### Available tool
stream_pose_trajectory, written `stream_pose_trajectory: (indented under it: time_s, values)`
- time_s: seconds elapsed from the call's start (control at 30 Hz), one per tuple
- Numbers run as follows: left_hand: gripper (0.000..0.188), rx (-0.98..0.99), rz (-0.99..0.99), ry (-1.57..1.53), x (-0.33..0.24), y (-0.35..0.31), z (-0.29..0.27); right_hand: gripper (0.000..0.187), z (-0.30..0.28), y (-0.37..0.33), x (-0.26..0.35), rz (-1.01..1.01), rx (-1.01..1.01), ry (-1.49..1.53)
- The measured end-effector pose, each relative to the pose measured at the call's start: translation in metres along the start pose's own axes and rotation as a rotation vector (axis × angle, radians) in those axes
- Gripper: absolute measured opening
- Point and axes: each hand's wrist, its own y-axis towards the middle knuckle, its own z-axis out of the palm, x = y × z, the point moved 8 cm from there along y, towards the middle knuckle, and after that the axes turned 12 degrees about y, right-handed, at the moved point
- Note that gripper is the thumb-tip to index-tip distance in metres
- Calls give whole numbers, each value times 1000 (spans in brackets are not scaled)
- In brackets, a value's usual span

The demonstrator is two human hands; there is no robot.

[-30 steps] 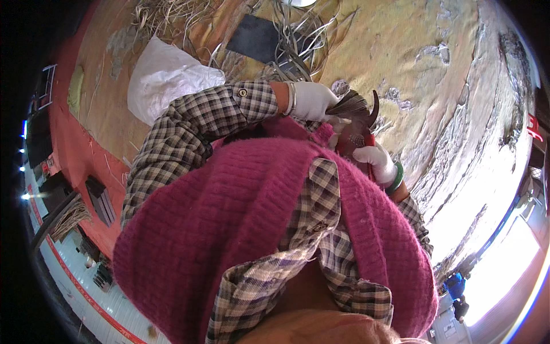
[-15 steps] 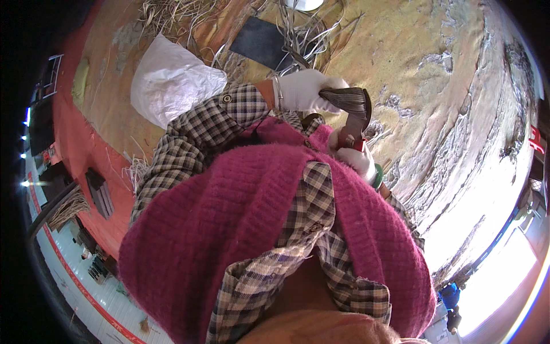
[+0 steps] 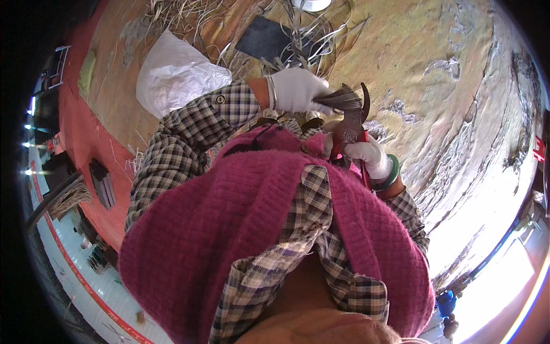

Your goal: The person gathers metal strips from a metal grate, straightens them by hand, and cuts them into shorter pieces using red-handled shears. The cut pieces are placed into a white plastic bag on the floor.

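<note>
My left hand (image 3: pixel 299 90), in a white glove, is closed on a bundle of thin dark grey strips (image 3: pixel 344 98). Their fanned ends point right. My right hand (image 3: pixel 369 156), also gloved and with a green bangle at the wrist, grips pruning shears (image 3: pixel 350 129) with red handles. The shears stand upright in front of my chest, jaws apart. The curved dark jaw lies just past the strip ends, and the broad blade is just below them. Whether the blades touch the strips I cannot tell.
A white sack (image 3: pixel 177 74) lies on the worn brown ground beyond my left forearm. Ahead are a dark flat sheet (image 3: pixel 263 39), tangled grey strips (image 3: pixel 298 49) and a white container (image 3: pixel 311 4). Dry fibres (image 3: pixel 183 14) spread at the far left. Dark slabs (image 3: pixel 102 183) lie on red flooring.
The shears' jaws have parted, and the curved jaw now stands off from the strip ends. My right hand has shifted a little right with its grip wider. The view has moved slightly.
</note>
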Motion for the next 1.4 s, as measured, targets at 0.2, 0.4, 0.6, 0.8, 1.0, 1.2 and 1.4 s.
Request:
stream_pose_trajectory:
  time_s: [0.2,0.4,0.6,0.8,1.0,1.2,1.4]
  values:
    - [54,125,33,136,-11,-6,20,56,5,1,-12,132,20,131]
    - [54,126,34,-137,-1,-3,23,22,10,2,-20,-15,-94,310]
    - [60,-344,-55,-443,13,-24,-2,15,8,13,-22,-2,-114,150]
    - [53,-403,-255,-669,31,-33,-3,59,12,12,-10,-4,33,342]
    - [54,-508,-84,-1111,57,-34,-17,65,-14,-2,-1,-80,-133,245]
    - [45,-590,-100,-1203,60,-32,-17,64,-56,-46,59,-456,-715,-444]
    - [37,-561,-319,-982,78,-37,-12,32,-42,-54,42,-167,-852,-953]
